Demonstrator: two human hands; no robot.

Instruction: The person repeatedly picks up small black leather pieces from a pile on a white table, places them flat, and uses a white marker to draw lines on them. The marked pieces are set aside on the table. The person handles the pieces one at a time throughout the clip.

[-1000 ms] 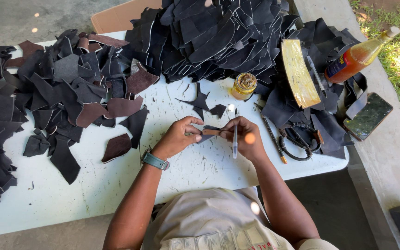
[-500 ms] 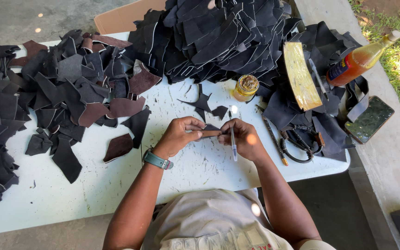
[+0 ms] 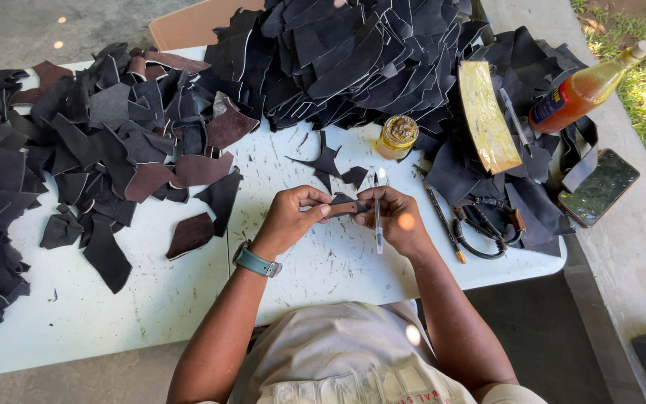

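Both my hands meet over the middle of the white table (image 3: 338,269). My left hand (image 3: 291,218), with a teal watch on its wrist, pinches one end of a small brown leather strip (image 3: 342,209). My right hand (image 3: 395,218) grips the strip's other end and also holds a white pen (image 3: 377,218), which points toward me. Small black leather offcuts (image 3: 328,162) lie just beyond my fingers.
Heaps of black and brown leather pieces (image 3: 114,142) cover the left and far side. A small yellow jar (image 3: 397,136), a yellowed flat board (image 3: 487,118), an amber bottle (image 3: 585,88), a phone (image 3: 599,188), scissors (image 3: 487,224) and a pencil (image 3: 441,221) lie at the right.
My hands have stayed in place over the table, still working the strip between the fingers. The view has shifted only slightly.
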